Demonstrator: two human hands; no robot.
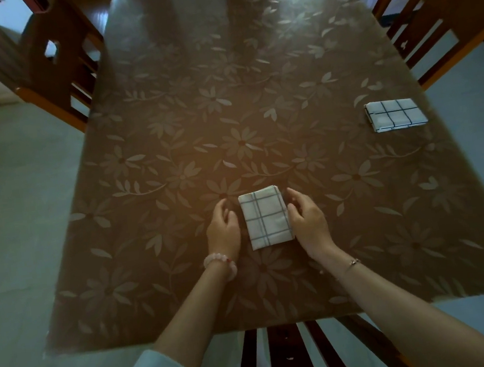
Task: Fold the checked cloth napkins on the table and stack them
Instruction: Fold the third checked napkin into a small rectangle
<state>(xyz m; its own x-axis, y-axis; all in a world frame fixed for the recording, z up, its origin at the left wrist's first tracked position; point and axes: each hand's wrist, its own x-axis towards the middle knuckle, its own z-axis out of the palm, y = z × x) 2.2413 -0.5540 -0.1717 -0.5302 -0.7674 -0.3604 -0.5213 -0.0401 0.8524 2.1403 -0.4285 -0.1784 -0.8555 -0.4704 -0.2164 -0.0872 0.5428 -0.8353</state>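
A folded white napkin with blue checks [266,217] lies flat on the brown flowered tablecloth [172,148] near the front middle. My left hand [223,228] rests just left of it, fingers curled and apart, holding nothing. My right hand [306,221] sits against the napkin's right edge, fingers loosely bent, touching the cloth's side but not gripping it. A second folded checked napkin [395,114] lies alone near the table's right edge, well away from both hands.
Wooden chairs stand at the far left [54,62], the far right [437,16] and right in front of me [304,352]. The table's front edge runs just below my forearms. The floor is pale on both sides.
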